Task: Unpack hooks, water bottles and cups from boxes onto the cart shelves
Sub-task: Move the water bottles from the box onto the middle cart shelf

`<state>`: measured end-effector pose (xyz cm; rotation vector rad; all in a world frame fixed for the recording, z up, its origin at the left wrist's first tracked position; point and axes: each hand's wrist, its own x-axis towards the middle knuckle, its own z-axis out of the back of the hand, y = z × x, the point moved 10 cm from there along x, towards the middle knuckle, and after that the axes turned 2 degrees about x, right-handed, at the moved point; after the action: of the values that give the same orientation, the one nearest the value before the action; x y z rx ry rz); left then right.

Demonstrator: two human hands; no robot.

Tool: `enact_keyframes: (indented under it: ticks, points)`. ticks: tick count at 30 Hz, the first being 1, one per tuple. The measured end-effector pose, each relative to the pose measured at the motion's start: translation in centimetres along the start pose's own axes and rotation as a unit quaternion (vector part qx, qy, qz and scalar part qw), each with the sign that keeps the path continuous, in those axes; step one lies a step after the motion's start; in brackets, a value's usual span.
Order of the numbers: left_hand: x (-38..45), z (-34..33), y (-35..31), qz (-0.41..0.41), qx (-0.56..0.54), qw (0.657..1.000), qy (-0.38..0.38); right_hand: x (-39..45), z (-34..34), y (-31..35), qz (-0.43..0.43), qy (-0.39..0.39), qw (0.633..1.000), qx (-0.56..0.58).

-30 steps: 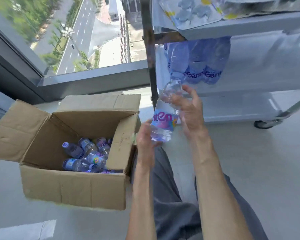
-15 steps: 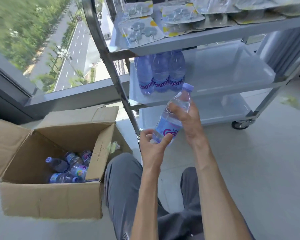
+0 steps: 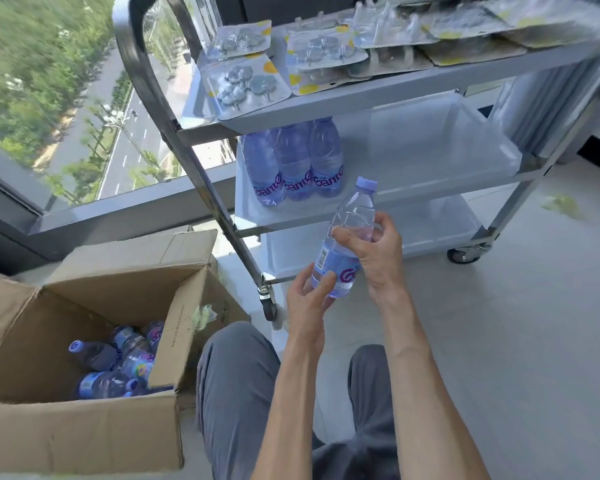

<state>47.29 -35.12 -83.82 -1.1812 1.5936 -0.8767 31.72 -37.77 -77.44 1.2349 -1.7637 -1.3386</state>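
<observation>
Two hands are holding one clear plastic water bottle (image 3: pixel 347 237) in front of the cart (image 3: pixel 413 81). Your right hand (image 3: pixel 371 251) is wrapping its thumb and fingers round the ribbed middle of the bottle, above the label. Your left hand (image 3: pixel 309 296) is pinching the base between thumb and fingertips. The bottle is tilting slightly, its lilac screw cap pointing up toward the middle shelf (image 3: pixel 430 161). Three matching bottles (image 3: pixel 293 164) are standing upright, touching side by side, at the left end of that smooth grey tray. Flat blister packs of metal hooks (image 3: pixel 246 84) are lying across the top shelf (image 3: pixel 395 86), overlapping. The open corrugated cardboard box (image 3: pixel 84 438) is sitting on the floor to your left, just beside the cart's caster, with more bottles (image 3: pixel 118 365) lying loosely inside on their sides.
</observation>
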Motion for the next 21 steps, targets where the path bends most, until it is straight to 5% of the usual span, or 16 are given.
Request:
enact_keyframes:
  ticks: [6, 10, 12, 14, 16, 21]
  points:
    - [3.8, -3.6, -1.0, -0.021, -0.003, 0.997, 0.078, 2.8, 1.2, -0.7, -0.034, 0.143, 0.989, -0.006]
    - [8.1, -6.5, -2.0, -0.011, 0.078, 0.991, 0.109, 6.2, 3.5, 0.2, 0.033, 0.019, 0.999, -0.036]
    - [10.9, -5.6, -3.5, -0.029, 0.179, 0.983, -0.013, 8.3, 4.3, 0.7, 0.057, -0.071, 0.992, -0.086]
    - [12.2, -2.7, -7.3, -0.096, 0.242, 0.944, -0.204, 10.2, 4.1, 1.5, 0.085, -0.134, 0.978, -0.135]
    - [13.1, -0.6, -10.9, -0.153, 0.257, 0.901, -0.315, 12.2, 3.1, 2.5, 0.124, -0.159, 0.969, -0.142]
    - [18.2, 0.1, -12.4, -0.119, 0.335, 0.872, -0.336, 17.7, 1.2, 1.9, 0.120, -0.173, 0.965, -0.155]
